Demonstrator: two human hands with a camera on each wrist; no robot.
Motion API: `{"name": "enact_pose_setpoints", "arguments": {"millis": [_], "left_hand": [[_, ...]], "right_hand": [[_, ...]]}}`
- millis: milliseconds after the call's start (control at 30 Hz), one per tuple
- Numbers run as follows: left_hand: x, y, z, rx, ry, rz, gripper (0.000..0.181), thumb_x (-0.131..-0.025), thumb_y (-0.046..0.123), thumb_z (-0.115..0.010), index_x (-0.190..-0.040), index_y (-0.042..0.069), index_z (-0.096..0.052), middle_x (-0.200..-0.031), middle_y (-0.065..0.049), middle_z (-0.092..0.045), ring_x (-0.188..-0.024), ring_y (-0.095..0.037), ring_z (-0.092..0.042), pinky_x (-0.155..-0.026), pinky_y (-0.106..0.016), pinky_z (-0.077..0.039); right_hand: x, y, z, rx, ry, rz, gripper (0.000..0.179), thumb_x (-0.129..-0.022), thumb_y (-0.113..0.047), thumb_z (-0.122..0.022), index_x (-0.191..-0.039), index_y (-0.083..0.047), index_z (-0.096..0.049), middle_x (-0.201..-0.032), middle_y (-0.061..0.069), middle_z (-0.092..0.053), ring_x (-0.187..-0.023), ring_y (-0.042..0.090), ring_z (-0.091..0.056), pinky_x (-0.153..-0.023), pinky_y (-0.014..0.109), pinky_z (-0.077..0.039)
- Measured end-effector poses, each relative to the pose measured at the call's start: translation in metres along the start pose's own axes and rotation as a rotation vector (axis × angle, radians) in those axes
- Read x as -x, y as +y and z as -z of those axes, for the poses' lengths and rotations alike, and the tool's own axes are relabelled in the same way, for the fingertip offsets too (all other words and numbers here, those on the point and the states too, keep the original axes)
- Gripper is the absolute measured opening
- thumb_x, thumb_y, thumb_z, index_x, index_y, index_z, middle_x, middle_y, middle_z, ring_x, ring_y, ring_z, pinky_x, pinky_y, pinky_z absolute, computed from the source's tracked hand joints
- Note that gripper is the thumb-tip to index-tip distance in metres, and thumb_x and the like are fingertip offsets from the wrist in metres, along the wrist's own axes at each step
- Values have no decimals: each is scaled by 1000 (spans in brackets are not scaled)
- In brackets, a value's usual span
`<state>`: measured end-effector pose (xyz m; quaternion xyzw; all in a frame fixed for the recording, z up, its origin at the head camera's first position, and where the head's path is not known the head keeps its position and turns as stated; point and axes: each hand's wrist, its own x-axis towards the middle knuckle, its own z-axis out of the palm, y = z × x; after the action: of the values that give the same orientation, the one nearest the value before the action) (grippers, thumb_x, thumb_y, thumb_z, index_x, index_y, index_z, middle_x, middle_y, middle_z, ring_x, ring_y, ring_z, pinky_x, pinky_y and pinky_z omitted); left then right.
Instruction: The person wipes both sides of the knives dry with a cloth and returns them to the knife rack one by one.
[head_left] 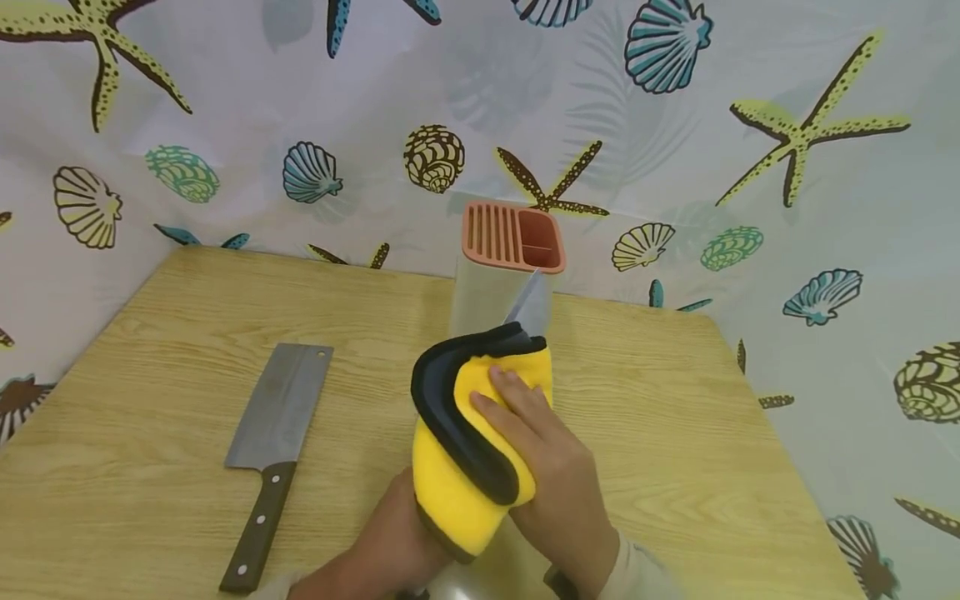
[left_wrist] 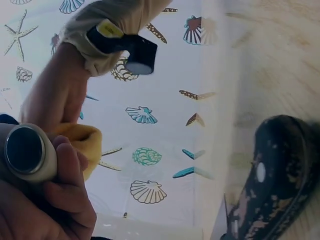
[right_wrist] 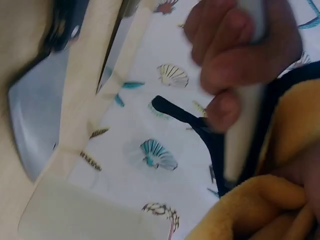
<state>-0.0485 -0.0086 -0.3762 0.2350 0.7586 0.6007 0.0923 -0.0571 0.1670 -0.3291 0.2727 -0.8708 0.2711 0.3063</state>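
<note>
My left hand [head_left: 397, 533] grips the pale handle [right_wrist: 243, 140] of a knife [head_left: 532, 307]; the handle's metal end cap [left_wrist: 25, 149] shows in the left wrist view. Wrapped over the blade is a thick yellow cloth [head_left: 450, 492] with a dark border. My right hand [head_left: 547, 454] holds this cloth round the blade, its fingers bent over the yellow side. Only the blade's pointed end shows past the cloth, overlapping the knife holder in the head view. Cloth hides the rest of the blade and part of my left hand.
A cleaver [head_left: 281, 408] with a dark riveted handle lies on the wooden table [head_left: 690, 450], left of my hands. Behind the cloth stands a pale knife holder [head_left: 480, 296] with a slotted orange top. A narrow pointed blade [right_wrist: 114, 55] shows near the cleaver. Shell-patterned fabric [head_left: 375, 92] hangs round the table.
</note>
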Motion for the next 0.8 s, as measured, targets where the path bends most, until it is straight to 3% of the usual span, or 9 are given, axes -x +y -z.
{"name": "enact_pose_setpoints", "arguments": {"millis": [100,200,367,567,633,700,800], "left_hand": [[-1,3,0,-159,14,29,11,-82,8,-68,-86,14,-59,-73,7,-58,-66,0,-51,-64,-22,-49],[0,4,-1,-229,3,42,13,-78,8,-66,-87,13,-60,-72,8,-58,-64,0,-49,-59,-21,-46],[4,2,-5,-233,17,-12,18,-73,4,-65,-83,15,-55,-64,12,-48,-55,2,-41,-50,-19,-39],[8,0,-10,-274,25,-76,21,-69,5,-66,-80,17,-53,-60,15,-41,-53,4,-36,-47,-17,-34],[8,-1,-10,-308,29,-107,21,-69,6,-66,-80,17,-53,-60,15,-41,-53,4,-36,-48,-16,-34],[7,-1,-10,-343,33,-131,20,-70,8,-66,-81,17,-53,-60,15,-41,-53,3,-36,-49,-15,-33],[8,0,-9,-338,23,-112,20,-78,15,-68,-90,16,-52,-60,13,-45,-53,4,-38,-49,-15,-34]], "right_hand": [[-5,12,0,28,33,-32,44,-87,-5,-73,-129,-15,-66,-141,8,-61,-130,29,-60,-99,56,-51],[-9,25,2,49,52,-61,50,-82,-1,-77,-129,-14,-67,-141,9,-61,-131,30,-59,-103,55,-49],[-19,50,8,67,109,-99,52,-81,3,-77,-129,-12,-66,-140,12,-62,-131,32,-59,-110,41,-45],[-30,79,27,29,144,-171,54,-83,15,-67,-131,-11,-65,-138,14,-62,-129,30,-60,-112,25,-41],[-32,88,36,-17,170,-206,50,-85,14,-66,-130,-8,-65,-134,15,-65,-125,19,-63,-109,17,-42],[-32,96,45,-81,231,-258,33,-86,11,-67,-116,0,-70,-109,10,-75,-100,5,-70,-91,10,-50],[-31,104,59,-196,384,-323,10,-84,8,-69,-94,8,-70,-78,-6,-69,-70,-8,-56,-68,11,-47]]}}
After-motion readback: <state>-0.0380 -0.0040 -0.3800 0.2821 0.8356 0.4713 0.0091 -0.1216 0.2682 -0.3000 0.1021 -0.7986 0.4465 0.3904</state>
